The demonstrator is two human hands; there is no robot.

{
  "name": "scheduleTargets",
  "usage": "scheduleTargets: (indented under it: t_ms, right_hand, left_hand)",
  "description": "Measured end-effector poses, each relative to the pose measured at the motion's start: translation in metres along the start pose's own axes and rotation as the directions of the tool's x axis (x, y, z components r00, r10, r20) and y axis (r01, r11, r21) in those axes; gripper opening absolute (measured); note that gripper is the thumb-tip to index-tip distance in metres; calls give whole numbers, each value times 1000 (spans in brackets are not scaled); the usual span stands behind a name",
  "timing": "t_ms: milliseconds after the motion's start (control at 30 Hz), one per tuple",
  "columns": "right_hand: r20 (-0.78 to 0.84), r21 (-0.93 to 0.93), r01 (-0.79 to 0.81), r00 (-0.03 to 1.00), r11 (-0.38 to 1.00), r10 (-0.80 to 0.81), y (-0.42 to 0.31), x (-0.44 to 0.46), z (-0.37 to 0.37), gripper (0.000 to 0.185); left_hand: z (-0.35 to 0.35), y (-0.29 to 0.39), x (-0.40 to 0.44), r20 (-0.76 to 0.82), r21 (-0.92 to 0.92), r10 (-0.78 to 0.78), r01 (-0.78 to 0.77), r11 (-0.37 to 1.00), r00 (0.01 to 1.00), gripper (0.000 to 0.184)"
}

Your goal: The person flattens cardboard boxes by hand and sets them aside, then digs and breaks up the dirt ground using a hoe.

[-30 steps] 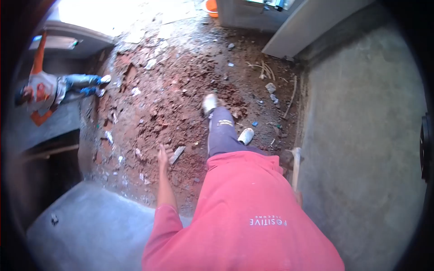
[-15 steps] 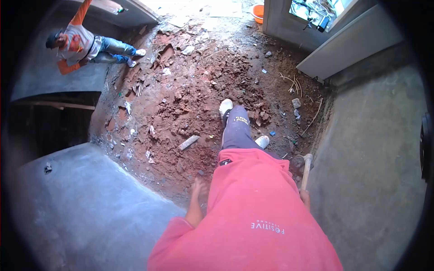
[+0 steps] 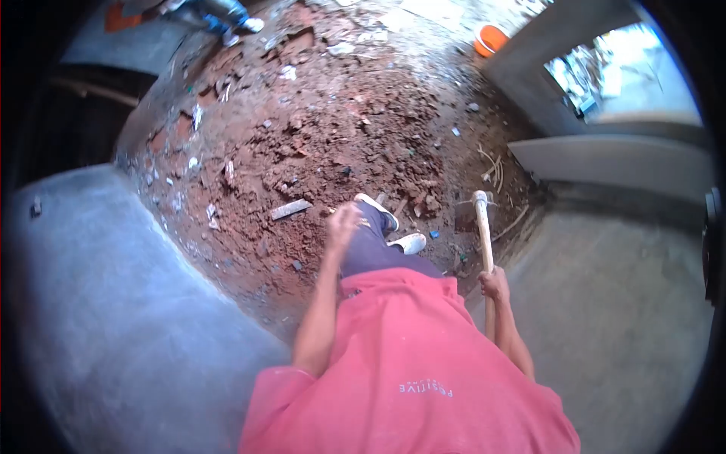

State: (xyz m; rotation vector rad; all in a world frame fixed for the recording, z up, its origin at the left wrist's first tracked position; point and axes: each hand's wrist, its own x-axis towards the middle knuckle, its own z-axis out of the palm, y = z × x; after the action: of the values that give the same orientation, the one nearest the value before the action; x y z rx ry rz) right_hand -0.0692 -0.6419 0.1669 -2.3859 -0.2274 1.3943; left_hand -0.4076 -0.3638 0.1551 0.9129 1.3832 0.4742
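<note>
My right hand (image 3: pixel 494 283) is closed around the pale wooden handle of a long-handled digging tool (image 3: pixel 485 234). The tool's head end points away from me, low over the dark soil by the right wall; its metal part is hard to make out. My left hand (image 3: pixel 344 226) hangs in front of my dark trousers, fingers loosely apart, with nothing visible in it. Beyond my white shoes (image 3: pixel 410 243) lies broken reddish soil (image 3: pixel 325 159). A flat grey piece (image 3: pixel 291 209) rests on that soil, left of my left hand.
A smooth grey surface (image 3: pixel 136 303) fills the lower left, and a grey wall (image 3: pixel 620 303) stands at right. Further off are an orange bucket (image 3: pixel 491 40), a leaning panel (image 3: pixel 612 163), pale roots (image 3: pixel 495 168) and a person's legs (image 3: pixel 219 17) at upper left.
My view has turned, and the other person now shows only in part at the top left. My left hand has risen in front of my trousers. My right hand and more of the tool have come into view.
</note>
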Motion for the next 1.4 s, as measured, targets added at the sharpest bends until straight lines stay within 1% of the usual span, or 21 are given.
scheduleTargets:
  t_ms: [67, 100, 133, 200, 333, 467, 533, 567, 700, 733, 800, 833, 867, 1000, 1067, 1167, 1200, 1267, 1300, 1333, 1400]
  right_hand:
    - [23, -190, 104, 995, 976, -101, -73, 20, 13, 13]
    - [42, -269, 235, 972, 934, -232, -97, 45, 24, 15]
    - [85, -347, 357, 933, 867, -350, -120, 64, 33, 17]
    - [238, -325, 297, 945, 898, -227, -199, 77, 62, 20]
    - [384, -47, 393, 856, 918, -346, -304, 115, 140, 20]
    - [395, 72, 527, 765, 847, -509, -380, 144, 218, 21]
    - [428, 77, 610, 694, 789, -578, -403, 173, 254, 22]
    - [458, 73, 643, 658, 763, -598, -408, 189, 269, 21]
    - [509, -23, 679, 640, 734, -576, -338, 289, 317, 20]
    - [521, -59, 649, 668, 758, -531, -300, 309, 314, 21]
    - [428, -511, 595, 802, 620, -417, -201, 365, 296, 21]
    - [458, -551, 557, 824, 621, -333, -181, 362, 279, 23]
    - [481, -579, 523, 838, 626, -255, -171, 357, 272, 25]
    - [584, -308, 495, 772, 813, -249, -217, 311, 249, 26]
    - [565, -300, 565, 755, 768, -334, -257, 295, 267, 26]
    - [594, -189, 664, 664, 723, -455, -293, 316, 309, 27]
    - [618, -122, 701, 608, 703, -499, -292, 323, 316, 26]
    - [617, -228, 661, 666, 715, -419, -253, 347, 311, 29]
    - [578, -438, 578, 768, 688, -278, -223, 352, 299, 33]
    - [449, -715, 517, 856, 470, -258, -191, 343, 283, 32]
    - [568, -686, 661, 747, 304, -344, -148, 333, 251, 30]
  left_hand:
    - [24, -36, -4, 206, -192, 9, 31, 981, 979, 29]
    - [43, -40, -12, 254, -193, -167, 219, 956, 953, 33]
    - [57, -35, -24, 422, -232, -157, 274, 933, 893, 37]
    - [82, -20, -39, 644, -230, -153, 380, 896, 750, 57]
    - [125, 8, -34, 739, -425, -60, 534, 731, 670, 76]
    - [144, 16, 15, 600, -710, 97, 473, 522, 794, 55]
    - [151, -11, 57, 338, -631, -147, 340, 698, 930, 35]
    - [156, -4, 73, 63, -624, -262, 243, 743, 963, 30]
    - [207, -87, 135, -292, -474, -450, 281, 834, 844, 37]
    - [245, -122, 131, -242, -539, -521, 334, 774, 818, 37]
    - [296, -144, 104, 99, -688, -725, 574, 445, 681, 35]
    - [345, -171, 92, -153, -619, -703, 487, 616, 694, 31]
    - [353, -174, 80, -154, -623, -704, 485, 614, 693, 31]
    - [317, -126, 68, -36, -687, -640, 446, 574, 768, 28]
    - [281, -98, 90, -213, -701, -507, 231, 675, 835, 28]
    - [268, -130, 150, -243, -724, -455, 152, 673, 857, 26]
    - [275, -142, 148, -231, -725, -464, 167, 668, 855, 26]
    - [283, -155, 144, -183, -670, -537, 295, 681, 823, 29]
    - [307, -154, 121, -41, -692, -647, 445, 568, 761, 26]
    - [330, -153, 98, 102, -685, -734, 582, 438, 672, 22]
    - [358, -148, 56, 125, -822, -709, 472, 318, 694, 17]
